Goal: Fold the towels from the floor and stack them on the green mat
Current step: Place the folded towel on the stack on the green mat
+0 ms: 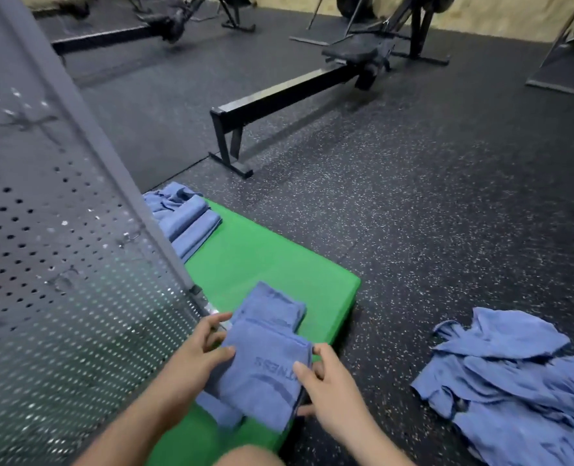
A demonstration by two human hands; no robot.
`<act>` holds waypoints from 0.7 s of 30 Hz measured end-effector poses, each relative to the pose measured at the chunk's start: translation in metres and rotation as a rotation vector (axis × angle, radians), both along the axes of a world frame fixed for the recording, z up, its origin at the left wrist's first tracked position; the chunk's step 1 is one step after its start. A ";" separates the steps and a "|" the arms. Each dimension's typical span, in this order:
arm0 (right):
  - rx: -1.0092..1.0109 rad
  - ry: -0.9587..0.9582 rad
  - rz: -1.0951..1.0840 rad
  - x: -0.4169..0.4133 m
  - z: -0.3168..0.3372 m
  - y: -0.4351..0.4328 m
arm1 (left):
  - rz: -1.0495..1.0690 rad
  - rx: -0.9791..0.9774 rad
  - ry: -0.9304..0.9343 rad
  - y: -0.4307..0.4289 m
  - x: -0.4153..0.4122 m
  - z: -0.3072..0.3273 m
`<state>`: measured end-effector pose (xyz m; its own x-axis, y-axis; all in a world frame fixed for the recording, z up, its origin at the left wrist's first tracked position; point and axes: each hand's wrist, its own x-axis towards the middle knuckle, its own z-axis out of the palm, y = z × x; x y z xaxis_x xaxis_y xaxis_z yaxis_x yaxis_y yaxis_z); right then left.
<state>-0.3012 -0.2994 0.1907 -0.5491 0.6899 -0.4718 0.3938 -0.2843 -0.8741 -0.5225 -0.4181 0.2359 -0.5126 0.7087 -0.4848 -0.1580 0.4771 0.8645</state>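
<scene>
A green mat [265,264] lies on the floor in front of me. On its near end sits a folded blue towel [262,361] with dark lettering. My left hand [198,351] grips the towel's left edge with the thumb on top. My right hand [326,385] grips its right edge, thumb on top and fingers under the side. A stack of folded blue towels [188,223] rests on the mat's far left corner. A loose heap of unfolded blue towels [511,381] lies on the floor to the right.
A perforated grey metal panel [53,264] with a slanted post stands along the mat's left side. A black rowing machine [299,92] crosses the speckled rubber floor [430,196] beyond the mat. More gym equipment stands at the back.
</scene>
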 end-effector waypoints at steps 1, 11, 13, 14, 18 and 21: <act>-0.057 -0.017 0.003 -0.009 -0.014 -0.007 | 0.007 -0.028 0.022 -0.007 -0.008 -0.016; -0.392 -0.126 -0.027 -0.076 -0.104 -0.037 | 0.024 -0.246 0.173 -0.024 -0.064 -0.128; -0.374 -0.135 0.009 -0.087 -0.109 -0.039 | -0.001 -0.291 0.223 -0.018 -0.069 -0.129; -0.365 -0.144 0.018 -0.092 -0.111 -0.038 | -0.016 -0.311 0.245 -0.015 -0.072 -0.129; -0.339 -0.202 0.043 -0.102 -0.123 -0.036 | -0.036 -0.335 0.296 -0.009 -0.079 -0.144; -0.349 -0.250 0.022 -0.101 -0.133 -0.035 | -0.049 -0.371 0.322 -0.012 -0.083 -0.158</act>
